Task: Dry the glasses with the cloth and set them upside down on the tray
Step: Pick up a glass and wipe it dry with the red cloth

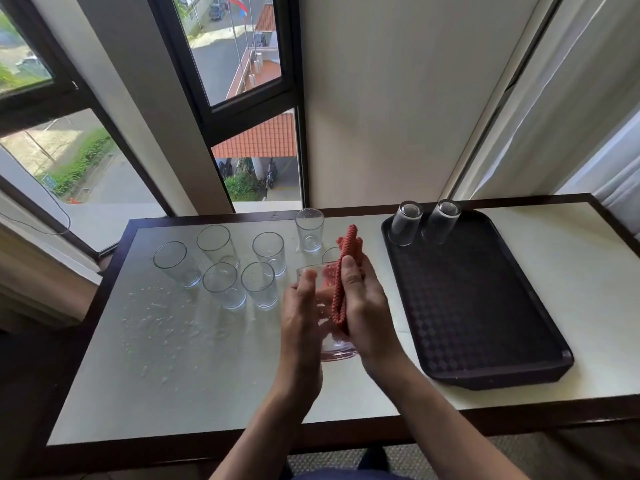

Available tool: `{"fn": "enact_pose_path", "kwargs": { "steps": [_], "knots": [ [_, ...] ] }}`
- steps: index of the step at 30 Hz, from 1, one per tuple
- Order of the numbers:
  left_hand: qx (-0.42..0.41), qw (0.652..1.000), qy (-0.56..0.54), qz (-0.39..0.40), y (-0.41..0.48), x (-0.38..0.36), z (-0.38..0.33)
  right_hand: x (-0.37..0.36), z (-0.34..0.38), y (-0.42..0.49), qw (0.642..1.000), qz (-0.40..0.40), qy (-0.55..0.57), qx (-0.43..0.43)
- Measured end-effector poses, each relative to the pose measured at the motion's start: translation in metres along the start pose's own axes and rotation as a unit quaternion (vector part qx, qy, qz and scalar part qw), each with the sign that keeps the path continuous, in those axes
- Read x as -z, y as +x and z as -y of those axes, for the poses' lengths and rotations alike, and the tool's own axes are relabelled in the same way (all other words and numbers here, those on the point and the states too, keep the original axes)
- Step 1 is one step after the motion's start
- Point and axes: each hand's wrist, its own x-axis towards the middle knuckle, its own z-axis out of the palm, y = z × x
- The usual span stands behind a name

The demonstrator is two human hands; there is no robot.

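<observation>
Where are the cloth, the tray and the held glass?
cloth (349, 242), head view, on its free upper end.
tray (478, 306), head view, on the bare floor.
held glass (338, 352), head view, on its thick base.

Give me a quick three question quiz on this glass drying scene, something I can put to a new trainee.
1. True or false: three glasses stand upside down on the tray.
2. The left hand grips a glass. Which hand holds the orange cloth to it?
3. The waiting glasses on the table stand: A upright, B upside down, C on their sides.
Key: 1 false, only two upside-down glasses are there; 2 the right hand; 3 A.
</observation>
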Motion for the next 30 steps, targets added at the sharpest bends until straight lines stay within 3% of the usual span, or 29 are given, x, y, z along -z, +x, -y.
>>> {"fn": "enact_pose_path", "kwargs": {
  "steps": [3,6,9,17,23,26,28,30],
  "knots": [
    [-0.003,0.999,-0.031,0.017,-0.001,0.004,0.002,-0.002,-0.004,-0.006,1.0,0.014,0.02,-0.02],
    [-0.005,0.995,-0.087,0.049,0.002,0.01,0.002,-0.006,-0.003,-0.04,0.997,0.019,-0.043,0.057],
    [-0.016,0.994,-0.101,0.029,0.002,0.011,0.0,-0.006,-0.007,-0.053,0.988,0.029,-0.1,0.118],
    [-0.007,1.0,-0.02,0.011,-0.013,-0.005,0.0,0.008,-0.004,-0.009,0.998,0.022,0.033,-0.038],
    [0.009,0.993,-0.08,0.088,-0.017,0.0,0.005,0.007,0.0,-0.044,0.994,-0.012,-0.063,0.087],
    [-0.008,0.994,-0.072,0.076,-0.016,-0.002,0.009,0.01,0.001,-0.038,0.982,-0.024,-0.136,0.13],
    [-0.021,0.997,-0.052,0.05,-0.013,-0.005,0.008,0.011,-0.003,-0.028,0.98,-0.023,-0.158,0.116],
    [-0.017,0.998,-0.043,0.043,-0.013,-0.007,0.007,0.013,-0.003,-0.015,0.995,-0.026,-0.089,0.047]
  ]
}}
